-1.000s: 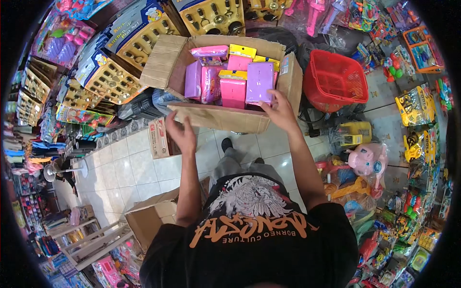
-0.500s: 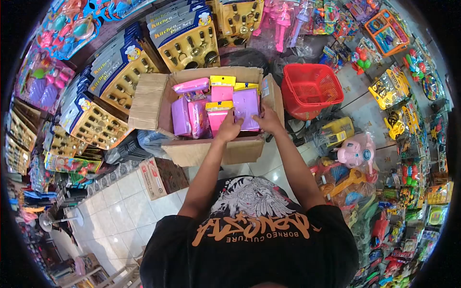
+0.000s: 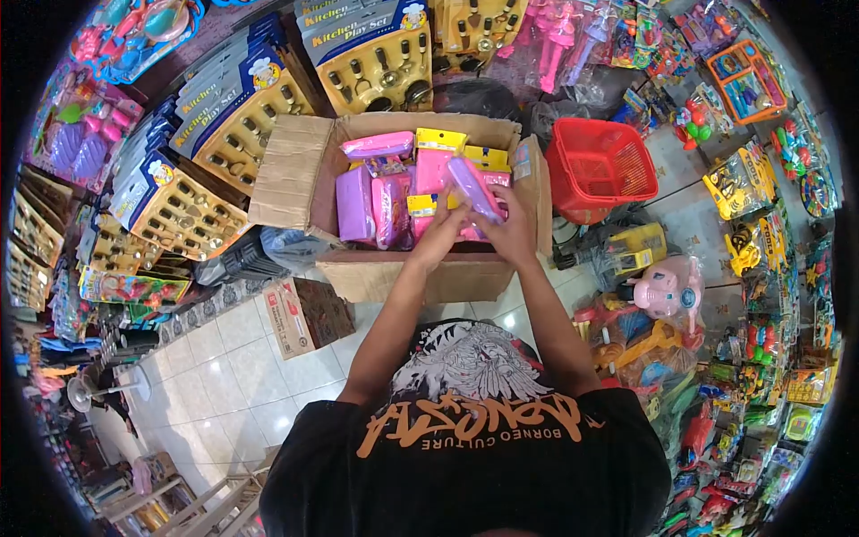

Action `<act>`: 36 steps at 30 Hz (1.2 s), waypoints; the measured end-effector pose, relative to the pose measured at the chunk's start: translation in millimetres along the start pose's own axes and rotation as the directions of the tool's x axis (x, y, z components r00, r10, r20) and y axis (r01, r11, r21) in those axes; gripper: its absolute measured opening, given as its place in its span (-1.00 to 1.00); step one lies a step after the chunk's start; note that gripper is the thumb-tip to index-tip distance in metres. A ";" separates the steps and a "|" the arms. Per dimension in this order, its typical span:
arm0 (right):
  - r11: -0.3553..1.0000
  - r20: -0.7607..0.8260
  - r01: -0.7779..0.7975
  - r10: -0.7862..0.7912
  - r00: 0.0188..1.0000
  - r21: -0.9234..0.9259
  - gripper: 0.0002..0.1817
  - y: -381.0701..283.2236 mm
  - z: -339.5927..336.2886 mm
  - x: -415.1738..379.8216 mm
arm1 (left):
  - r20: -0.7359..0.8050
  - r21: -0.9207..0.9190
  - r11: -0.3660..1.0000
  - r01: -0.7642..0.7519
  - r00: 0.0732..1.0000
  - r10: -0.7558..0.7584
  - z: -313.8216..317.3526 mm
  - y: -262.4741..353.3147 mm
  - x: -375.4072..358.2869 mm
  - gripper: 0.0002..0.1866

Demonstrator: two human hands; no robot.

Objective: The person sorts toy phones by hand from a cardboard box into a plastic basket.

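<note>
Over the right part of an open cardboard box I hold a purple packet, turned up on its narrow side and slightly blurred. My left hand is closed on its near left side, and my right hand grips its right side. Under and around it lie pink packets with yellow header cards. Another purple packet stands at the left inside the box, beside a pink wrapped packet. A pink and purple packet lies along the far wall.
A red plastic basket stands right of the box. Carded kitchen play sets line the left and back. A pink bagged toy and many hanging toys are on the right. A smaller carton sits on the tiled floor.
The purple packet has gone from lying flat to tilted up on its edge between my hands. The camera view has shifted, so the box appears further right.
</note>
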State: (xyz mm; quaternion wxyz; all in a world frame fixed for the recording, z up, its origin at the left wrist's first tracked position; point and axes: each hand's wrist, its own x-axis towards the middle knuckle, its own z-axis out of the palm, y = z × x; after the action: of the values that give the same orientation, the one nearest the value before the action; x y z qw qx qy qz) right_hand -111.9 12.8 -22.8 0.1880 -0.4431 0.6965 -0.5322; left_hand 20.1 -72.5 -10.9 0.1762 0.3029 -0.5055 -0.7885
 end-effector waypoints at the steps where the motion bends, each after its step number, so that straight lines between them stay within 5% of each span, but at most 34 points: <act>1: 0.996 -0.007 0.082 -0.082 0.997 -0.027 -0.44 -8.6 7.2 -3.5 | -0.023 -0.045 0.999 -0.007 1.000 0.006 -0.4 9.2 -7.3 -0.20; 2: 0.984 -0.011 0.167 -0.168 0.986 -0.055 -0.42 -18.2 13.6 -5.4 | -0.030 -0.049 0.999 -0.002 1.000 0.001 -5.1 5.0 -3.7 -0.20; 4: 0.982 0.089 0.135 -0.147 0.985 0.132 -0.46 -49.1 20.8 -9.3 | -0.232 0.129 0.950 -0.283 0.923 0.306 -12.9 3.2 0.6 -0.26; 6: 0.970 0.175 0.149 -0.184 0.967 0.194 -0.56 -60.4 29.0 -12.4 | -0.291 -0.019 0.916 -0.401 0.879 0.379 -21.4 8.4 -5.5 -0.54; 8: 0.945 0.237 0.058 -0.140 0.961 0.321 -0.60 -48.9 31.8 -5.5 | -0.360 0.031 0.896 -0.442 0.832 0.423 -33.7 7.0 -10.1 -0.55; 12: 0.986 0.254 -0.080 0.041 0.966 0.144 -0.60 -8.7 18.7 17.3 | -0.486 -0.109 0.909 -0.401 0.819 0.303 -70.2 -4.5 -16.2 -0.58; 14: 0.958 0.327 -0.164 0.237 0.915 -0.234 -0.52 12.4 10.6 21.8 | -0.504 -0.325 0.838 -0.439 0.830 0.239 -80.2 7.0 -28.2 -0.61; 15: 0.950 0.361 -0.110 0.217 0.907 -0.292 -0.37 31.0 10.9 23.8 | -0.521 -0.274 0.847 -0.456 0.810 0.268 -90.1 4.5 -28.8 -0.64; 18: 0.901 0.388 -0.069 0.253 0.886 -0.429 -0.39 28.1 14.1 22.5 | -0.533 -0.154 0.887 -0.435 0.793 0.296 -111.5 -2.6 -30.6 -0.64; 21: 0.840 0.455 -0.050 0.341 0.822 -0.540 -0.45 21.2 21.1 28.8 | -0.480 -0.203 0.884 -0.420 0.830 0.284 -114.4 0.4 -35.3 -0.60; 25: 0.834 0.410 0.001 0.270 0.871 -0.552 -0.51 33.2 36.9 26.0 | -0.405 -0.290 0.884 -0.368 0.884 0.235 -116.1 5.2 -37.5 -0.51; 28: 0.866 0.361 0.011 0.197 0.912 -0.501 -0.55 39.1 44.0 25.3 | -0.358 -0.300 0.886 -0.353 0.903 0.238 -122.1 6.1 -33.8 -0.47; 30: 0.926 0.438 -0.300 0.373 0.818 -0.227 -0.61 44.0 45.8 26.7 | -0.376 -0.297 0.888 -0.350 0.898 0.229 -127.5 3.2 -29.8 -0.47; 31: 0.926 0.434 -0.301 0.374 0.820 -0.229 -0.61 49.4 46.9 26.1 | -0.392 -0.292 0.892 -0.345 0.894 0.217 -130.5 2.0 -27.9 -0.47; 33: 0.994 0.437 0.007 0.043 0.898 -0.111 -0.59 57.9 49.0 22.9 | -0.371 -0.320 0.884 -0.341 0.904 0.215 -135.9 4.4 -27.4 -0.49; 34: 0.993 0.431 0.002 0.048 0.901 -0.115 -0.59 61.8 49.5 23.1 | -0.354 -0.346 0.875 -0.339 0.911 0.212 -136.5 7.0 -28.5 -0.50; 36: 0.964 0.476 -0.258 0.260 0.841 -0.070 -0.58 63.5 50.0 25.5 | -0.353 -0.349 0.880 -0.322 0.915 0.195 -136.1 11.6 -31.9 -0.52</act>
State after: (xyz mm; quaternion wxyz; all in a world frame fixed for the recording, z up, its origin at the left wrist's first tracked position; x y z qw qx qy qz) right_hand -115.4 -34.1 -93.2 0.4242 -0.4635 0.6821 -0.3742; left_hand 133.1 -152.7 -32.4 0.4157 0.3084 -0.3361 -0.7868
